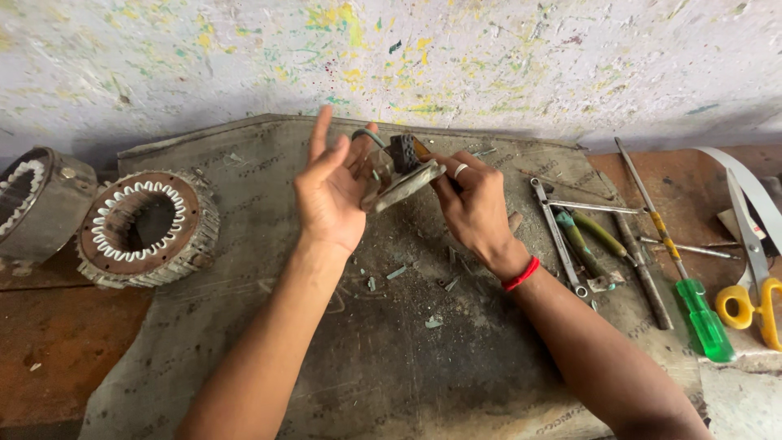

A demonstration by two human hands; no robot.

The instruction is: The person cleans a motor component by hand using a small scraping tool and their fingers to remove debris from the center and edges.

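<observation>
My left hand (pixel 330 191) is raised over a grey board (pixel 383 358), palm toward me, index finger pointing up, its thumb side resting against a small grey metal part (pixel 399 175) with a dark ribbed block and a curved wire on top. My right hand (pixel 472 204), with a ring on one finger and a red thread at the wrist, grips that same part from the right. The part is tilted and held in the air between both hands. How the left fingers wrap it is partly hidden.
Two round motor stators with white windings lie at the left, one (pixel 147 228) by the board, one (pixel 37 204) at the edge. To the right lie a spanner (pixel 558 240), pliers, rods, a green-handled screwdriver (pixel 700 314) and yellow-handled scissors (pixel 753 285). Small scraps litter the board. A paint-spattered wall stands behind.
</observation>
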